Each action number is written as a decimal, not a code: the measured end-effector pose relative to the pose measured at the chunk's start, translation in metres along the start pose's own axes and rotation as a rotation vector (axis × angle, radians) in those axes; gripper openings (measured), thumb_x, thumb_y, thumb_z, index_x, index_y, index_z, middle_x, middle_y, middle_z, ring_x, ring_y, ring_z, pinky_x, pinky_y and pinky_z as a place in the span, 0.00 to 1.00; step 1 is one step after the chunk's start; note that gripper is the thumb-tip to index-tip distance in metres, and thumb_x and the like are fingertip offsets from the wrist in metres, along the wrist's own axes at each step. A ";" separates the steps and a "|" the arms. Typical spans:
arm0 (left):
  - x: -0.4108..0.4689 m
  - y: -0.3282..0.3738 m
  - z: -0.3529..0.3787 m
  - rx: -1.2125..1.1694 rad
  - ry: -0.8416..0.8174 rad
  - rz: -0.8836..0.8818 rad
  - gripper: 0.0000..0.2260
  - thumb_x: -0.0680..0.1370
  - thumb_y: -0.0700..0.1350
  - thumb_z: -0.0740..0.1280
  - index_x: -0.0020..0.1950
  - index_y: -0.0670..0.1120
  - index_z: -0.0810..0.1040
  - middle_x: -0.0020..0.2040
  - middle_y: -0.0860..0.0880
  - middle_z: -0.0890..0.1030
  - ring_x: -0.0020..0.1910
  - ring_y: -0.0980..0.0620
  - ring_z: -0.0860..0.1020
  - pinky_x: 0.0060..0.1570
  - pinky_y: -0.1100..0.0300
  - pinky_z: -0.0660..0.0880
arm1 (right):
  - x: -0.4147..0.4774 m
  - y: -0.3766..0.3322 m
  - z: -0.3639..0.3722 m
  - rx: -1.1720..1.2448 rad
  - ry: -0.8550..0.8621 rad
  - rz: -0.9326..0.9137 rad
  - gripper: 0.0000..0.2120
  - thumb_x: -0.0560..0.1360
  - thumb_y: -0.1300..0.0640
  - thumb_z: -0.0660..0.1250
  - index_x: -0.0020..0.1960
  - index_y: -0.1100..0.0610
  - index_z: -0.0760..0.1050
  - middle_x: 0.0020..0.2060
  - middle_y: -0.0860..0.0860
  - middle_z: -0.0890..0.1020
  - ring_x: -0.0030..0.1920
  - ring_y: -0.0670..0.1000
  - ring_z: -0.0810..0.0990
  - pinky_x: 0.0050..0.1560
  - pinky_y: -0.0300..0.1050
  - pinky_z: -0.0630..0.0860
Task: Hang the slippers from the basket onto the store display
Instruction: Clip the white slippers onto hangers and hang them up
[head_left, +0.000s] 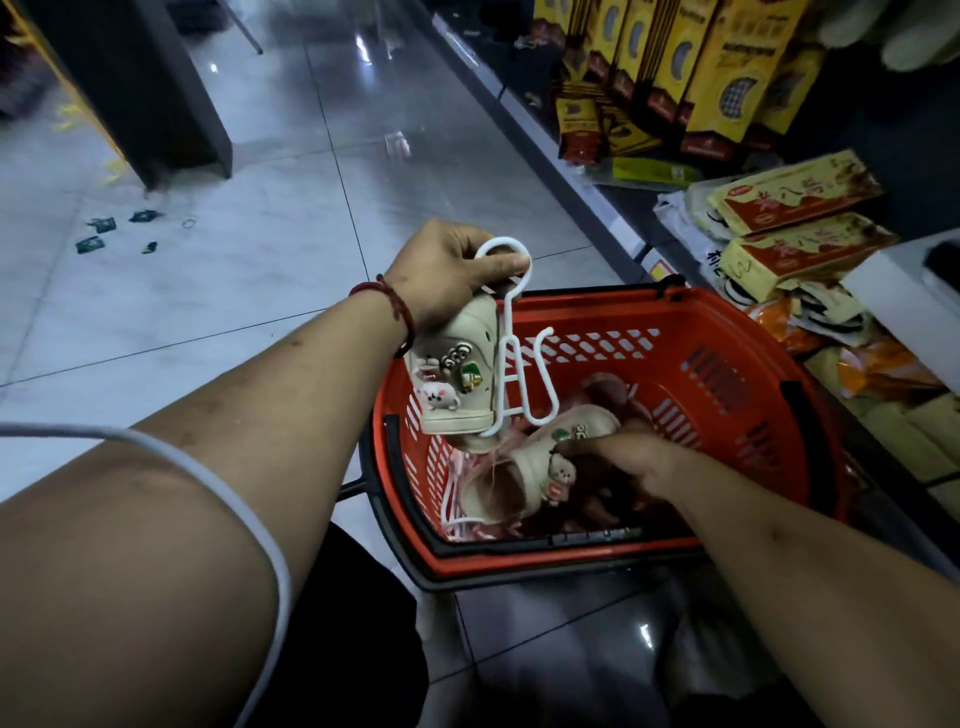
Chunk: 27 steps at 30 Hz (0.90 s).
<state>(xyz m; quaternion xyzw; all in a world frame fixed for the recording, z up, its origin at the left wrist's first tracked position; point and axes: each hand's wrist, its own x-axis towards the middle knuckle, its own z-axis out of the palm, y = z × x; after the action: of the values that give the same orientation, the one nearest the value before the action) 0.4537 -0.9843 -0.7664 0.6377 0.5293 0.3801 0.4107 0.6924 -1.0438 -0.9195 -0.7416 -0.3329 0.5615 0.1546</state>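
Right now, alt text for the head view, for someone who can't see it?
The left hand holds up a white hanger carrying a cream slipper above a red basket. The right hand grips a second cream slipper inside the basket. Yellow boxes are stacked to the right.

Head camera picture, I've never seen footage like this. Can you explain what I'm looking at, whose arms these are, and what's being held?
There is no machine here. A person wears a camera on their head, so you are looking down along their own two arms. The left hand grips a white hanger with a cream slipper on it, held above the red basket. The right hand reaches into that basket and grips a second slipper lying there. Around the basket are a tiled floor and shelves of yellow packets.
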 end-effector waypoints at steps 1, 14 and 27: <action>-0.004 0.003 0.000 0.023 -0.005 0.008 0.05 0.76 0.44 0.74 0.47 0.43 0.86 0.35 0.52 0.85 0.32 0.62 0.80 0.37 0.68 0.76 | -0.007 -0.002 -0.001 0.043 0.046 -0.050 0.39 0.53 0.47 0.86 0.58 0.57 0.74 0.49 0.58 0.84 0.46 0.59 0.85 0.39 0.52 0.83; -0.029 0.050 0.009 0.050 -0.062 0.066 0.05 0.77 0.46 0.72 0.49 0.45 0.85 0.36 0.52 0.86 0.35 0.58 0.83 0.38 0.66 0.78 | -0.086 -0.064 -0.117 0.358 0.226 -0.614 0.38 0.54 0.52 0.85 0.62 0.51 0.76 0.52 0.52 0.86 0.48 0.56 0.87 0.52 0.58 0.83; -0.029 0.070 0.035 0.072 -0.153 0.099 0.03 0.77 0.44 0.72 0.48 0.47 0.85 0.39 0.52 0.87 0.38 0.56 0.84 0.41 0.64 0.80 | -0.123 -0.110 -0.112 0.135 0.086 -0.845 0.36 0.53 0.56 0.85 0.59 0.49 0.78 0.51 0.52 0.86 0.51 0.55 0.86 0.52 0.59 0.83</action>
<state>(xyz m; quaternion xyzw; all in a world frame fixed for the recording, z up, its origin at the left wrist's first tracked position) 0.5071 -1.0245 -0.7163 0.7045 0.4775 0.3309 0.4077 0.7434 -1.0293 -0.7273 -0.5511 -0.5631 0.4381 0.4327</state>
